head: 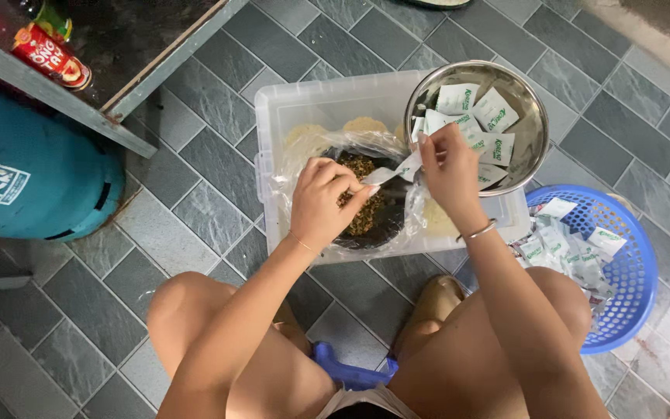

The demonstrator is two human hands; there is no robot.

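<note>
You held one small sachet (pixel 397 170) stretched between both hands, right over the clear plastic bin (pixel 304 109). The sachet was white with a green print, flat, looking pulled taut and slightly creased. Your left hand (pixel 326 203) was curled shut, pinching its lower end; your right hand (pixel 447 167) pinched the upper end, fingers closed. Inside the bin, under the sachet, sat a dark bowl (pixel 366 225) of brown-green crumbled mix in a clear plastic bag. A steel bowl (pixel 533 124) of matching sachets rested on the bin's right corner. A blue basket (pixel 630 271) with more sachets, looking emptied, stood right of the bin on the tiled floor. A teal gas cylinder (pixel 32 174) lay well left of the bin.
</note>
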